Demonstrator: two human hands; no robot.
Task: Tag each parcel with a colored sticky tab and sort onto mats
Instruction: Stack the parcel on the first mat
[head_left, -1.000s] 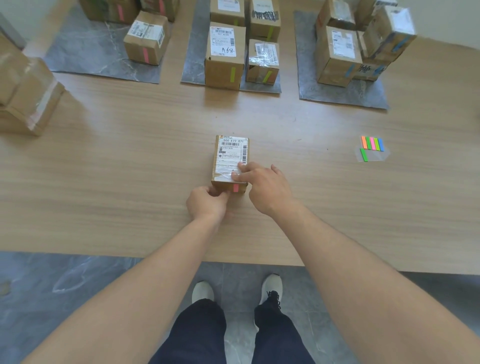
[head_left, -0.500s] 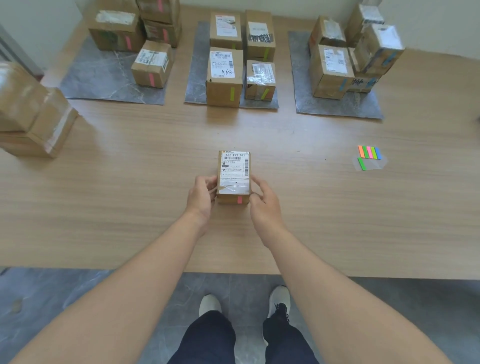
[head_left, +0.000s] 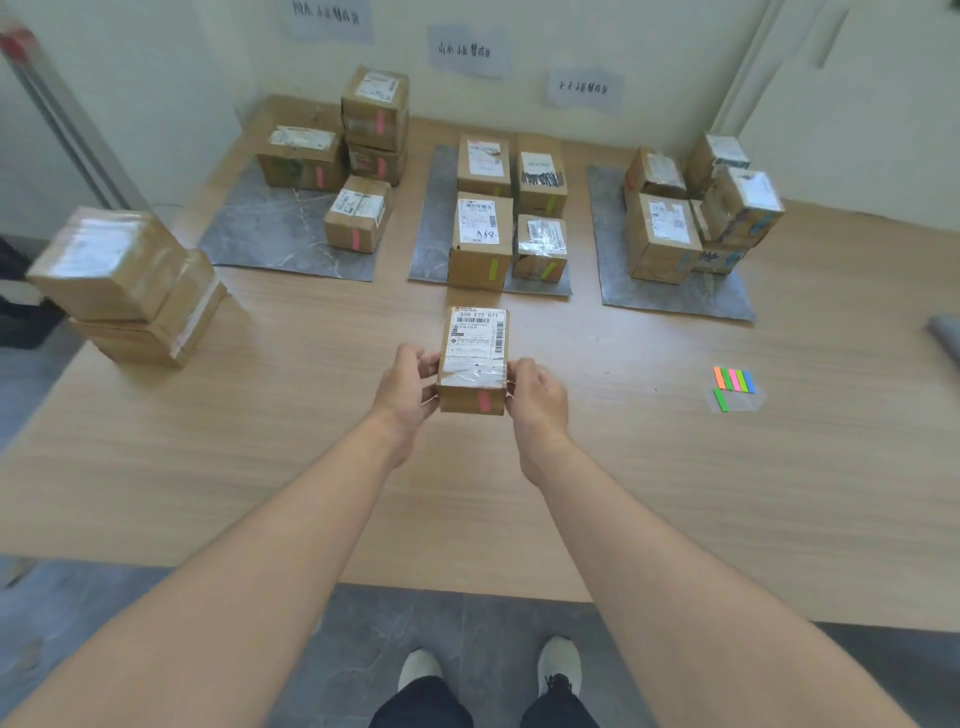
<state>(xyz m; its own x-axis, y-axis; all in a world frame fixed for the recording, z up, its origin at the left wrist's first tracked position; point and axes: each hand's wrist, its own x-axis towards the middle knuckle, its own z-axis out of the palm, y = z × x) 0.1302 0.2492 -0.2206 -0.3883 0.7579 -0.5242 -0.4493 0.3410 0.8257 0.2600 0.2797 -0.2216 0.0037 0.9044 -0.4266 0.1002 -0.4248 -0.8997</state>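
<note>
The left hand (head_left: 402, 392) is gripping the left side of the small brown cardboard parcel (head_left: 472, 358), its fingers (head_left: 427, 364) curling round the edge. The right hand (head_left: 537, 397) is matching it on the opposite side, fingers wrapping the right edge, so both are grasping the one box between them. The parcel is sitting over the middle of the pale wooden bench (head_left: 260, 415), white shipping label facing up. Whether it is clear of the surface I cannot tell. A pink sticky tab (head_left: 483, 401) is showing upright on its near face.

Farther back, three grey mats are lying side by side. The left grey mat (head_left: 270, 234) is carrying cardboard boxes with pink tabs (head_left: 358, 215). The middle grey mat (head_left: 434, 218), just beyond the held parcel, is carrying cardboard boxes with green tabs (head_left: 480, 241). The right grey mat (head_left: 675, 299) is carrying a cluster of cardboard boxes with blue marks (head_left: 662, 239).

Off to the right, well apart from the hands, a clear sheet of coloured sticky tabs (head_left: 735, 384) is lying flat on the bench, with orange, green, pink and blue strips in a row. At the left edge a stack of taped brown boxes (head_left: 124, 286) is standing, somewhat blurred. Paper signs (head_left: 470, 52) are hanging on the wall behind the mats, their writing too small to read.
</note>
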